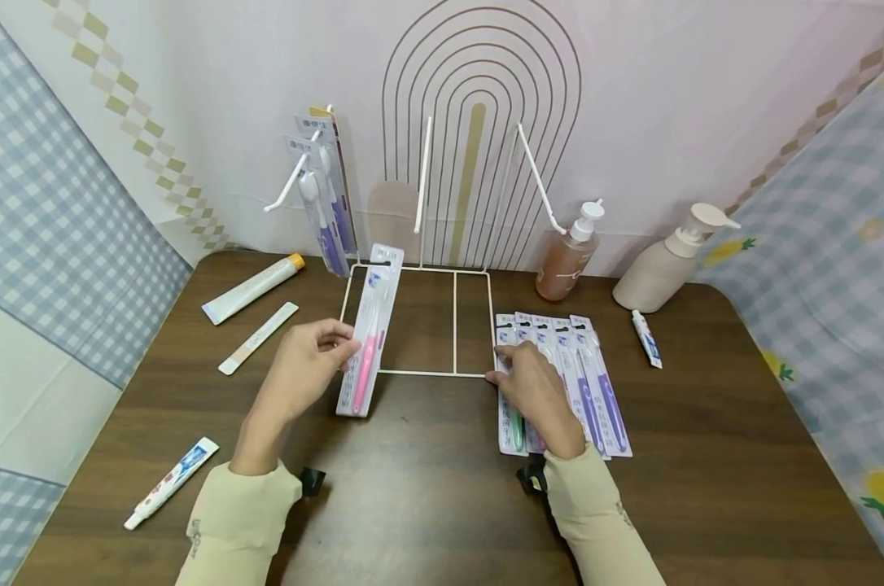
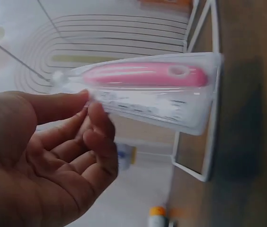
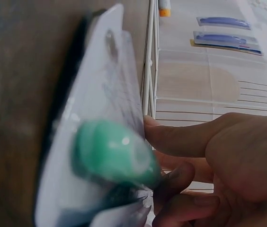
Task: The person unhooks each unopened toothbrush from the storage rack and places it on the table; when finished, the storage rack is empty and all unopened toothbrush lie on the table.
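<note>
Head view: my left hand (image 1: 306, 370) pinches the pink toothbrush pack (image 1: 369, 334), grip closed on its edge, pack lying over the white wire rack's (image 1: 454, 325) left side on the desk (image 1: 427, 488). My right hand (image 1: 533, 391) rests on the row of toothbrush packs (image 1: 596, 382), fingers touching the green one (image 3: 110, 151); whether that grip is closed, can't tell.

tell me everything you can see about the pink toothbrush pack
The pink toothbrush pack is a long clear blister on a white card with a hang hole at its far end and blue print near the top. The pink brush lies inside, handle toward the person. The left hand pinches its left edge, fingers curled on it, tilting it up over the white wire rack on the table.
</note>
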Demonstrator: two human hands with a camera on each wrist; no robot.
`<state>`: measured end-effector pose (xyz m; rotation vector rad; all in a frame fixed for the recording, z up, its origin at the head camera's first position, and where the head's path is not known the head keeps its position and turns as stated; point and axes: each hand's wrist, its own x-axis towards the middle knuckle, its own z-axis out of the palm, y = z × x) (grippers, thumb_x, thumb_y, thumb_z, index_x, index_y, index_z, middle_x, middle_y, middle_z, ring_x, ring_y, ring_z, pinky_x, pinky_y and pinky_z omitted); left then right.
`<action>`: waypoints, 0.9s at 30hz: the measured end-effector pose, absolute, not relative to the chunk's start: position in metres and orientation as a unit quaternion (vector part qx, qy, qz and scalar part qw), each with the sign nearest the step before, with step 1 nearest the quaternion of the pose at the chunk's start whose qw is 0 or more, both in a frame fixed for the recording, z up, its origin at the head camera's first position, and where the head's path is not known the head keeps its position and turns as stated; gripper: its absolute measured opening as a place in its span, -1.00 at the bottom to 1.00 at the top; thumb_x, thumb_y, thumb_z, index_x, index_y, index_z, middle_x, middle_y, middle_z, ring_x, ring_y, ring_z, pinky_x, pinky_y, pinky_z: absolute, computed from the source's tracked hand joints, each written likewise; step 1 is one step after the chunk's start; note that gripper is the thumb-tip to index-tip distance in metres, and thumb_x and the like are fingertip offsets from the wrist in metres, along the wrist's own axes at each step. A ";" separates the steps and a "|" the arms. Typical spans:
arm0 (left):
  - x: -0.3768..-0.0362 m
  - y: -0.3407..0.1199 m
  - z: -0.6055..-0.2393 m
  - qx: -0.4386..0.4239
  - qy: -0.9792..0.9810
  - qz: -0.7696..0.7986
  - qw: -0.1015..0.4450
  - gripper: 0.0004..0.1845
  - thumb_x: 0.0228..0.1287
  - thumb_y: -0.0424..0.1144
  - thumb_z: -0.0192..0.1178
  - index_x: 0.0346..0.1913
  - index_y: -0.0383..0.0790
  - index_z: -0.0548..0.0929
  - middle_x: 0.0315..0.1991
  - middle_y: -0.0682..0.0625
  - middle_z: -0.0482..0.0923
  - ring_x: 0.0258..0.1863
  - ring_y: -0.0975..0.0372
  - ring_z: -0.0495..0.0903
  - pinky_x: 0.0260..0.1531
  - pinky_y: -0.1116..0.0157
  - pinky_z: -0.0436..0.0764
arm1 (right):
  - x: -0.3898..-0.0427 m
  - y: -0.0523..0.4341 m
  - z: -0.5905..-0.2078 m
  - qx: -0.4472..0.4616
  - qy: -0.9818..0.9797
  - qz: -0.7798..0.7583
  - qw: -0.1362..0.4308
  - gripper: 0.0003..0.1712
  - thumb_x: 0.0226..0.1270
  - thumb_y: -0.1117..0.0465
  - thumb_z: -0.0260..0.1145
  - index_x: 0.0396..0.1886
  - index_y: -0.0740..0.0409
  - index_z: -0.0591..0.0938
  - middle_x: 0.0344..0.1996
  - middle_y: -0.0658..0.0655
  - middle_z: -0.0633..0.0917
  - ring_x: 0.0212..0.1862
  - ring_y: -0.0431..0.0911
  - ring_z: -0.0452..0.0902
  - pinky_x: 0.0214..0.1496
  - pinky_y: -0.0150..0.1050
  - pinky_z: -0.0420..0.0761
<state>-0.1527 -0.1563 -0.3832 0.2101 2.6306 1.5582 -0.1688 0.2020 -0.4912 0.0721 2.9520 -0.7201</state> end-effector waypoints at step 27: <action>-0.167 -0.226 -0.452 -0.007 0.877 0.414 0.242 -0.83 0.48 -0.25 0.45 -0.31 -0.24 0.81 -0.38 -0.05 0.80 -0.46 0.15 0.80 -0.42 0.22 0.64 | -0.170 0.204 -0.493 0.020 0.972 -0.232 0.044 -0.34 0.48 -0.03 0.65 0.51 -0.02 0.77 0.07 0.22 0.75 -0.10 0.05 0.65 -0.12 -0.09 0.60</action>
